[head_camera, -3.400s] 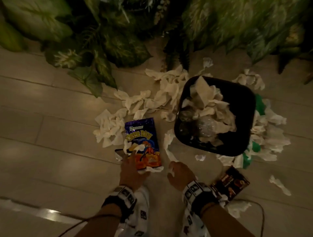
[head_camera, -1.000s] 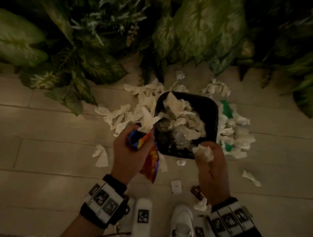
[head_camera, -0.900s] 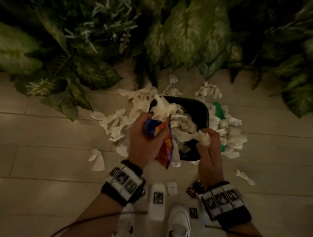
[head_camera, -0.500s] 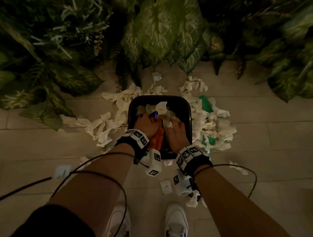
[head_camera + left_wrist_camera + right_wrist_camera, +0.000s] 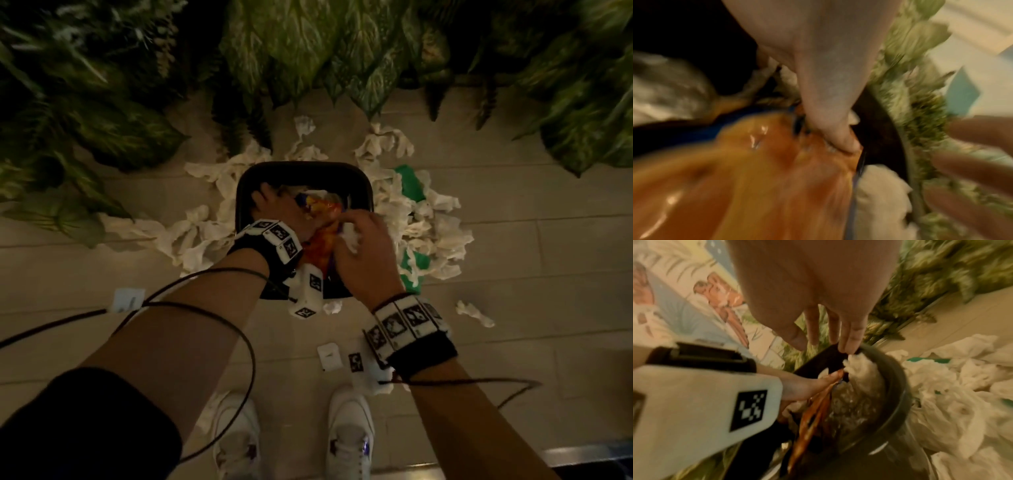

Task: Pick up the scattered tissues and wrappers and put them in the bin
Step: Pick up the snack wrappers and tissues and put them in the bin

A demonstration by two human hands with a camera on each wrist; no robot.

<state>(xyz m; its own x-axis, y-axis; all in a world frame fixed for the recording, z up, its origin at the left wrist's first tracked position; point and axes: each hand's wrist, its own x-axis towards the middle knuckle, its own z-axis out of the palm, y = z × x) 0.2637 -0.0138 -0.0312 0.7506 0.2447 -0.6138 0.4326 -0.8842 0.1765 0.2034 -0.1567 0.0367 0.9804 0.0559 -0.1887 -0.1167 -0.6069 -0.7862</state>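
The black bin (image 5: 301, 167) stands on the floor in front of my feet, stuffed with tissues. My left hand (image 5: 270, 204) reaches down inside it. Its thumb (image 5: 840, 142) presses the crumpled orange chip bag (image 5: 756, 178) into the bin, while the other fingers (image 5: 972, 170) stretch out apart from the bag. My right hand (image 5: 363, 246) hovers over the bin's right side with loosely straight fingers (image 5: 851, 340). A white tissue (image 5: 857, 365) lies on the pile just under those fingertips. The bag (image 5: 813, 415) stands on edge in the bin (image 5: 898, 386).
Crumpled tissues lie heaped left (image 5: 191, 236) and right (image 5: 431, 233) of the bin, among green wrappers (image 5: 409, 178). A lone tissue (image 5: 474, 313) and a small white card (image 5: 329, 356) lie nearer me. Leafy plants (image 5: 308, 51) line the far side. Cables (image 5: 205, 308) hang from my wrists.
Both hands carried the chip bag and a tissue from the floor into the bin. Since half a second ago the right hand has lifted back out, fingers spread; the left stays inside.
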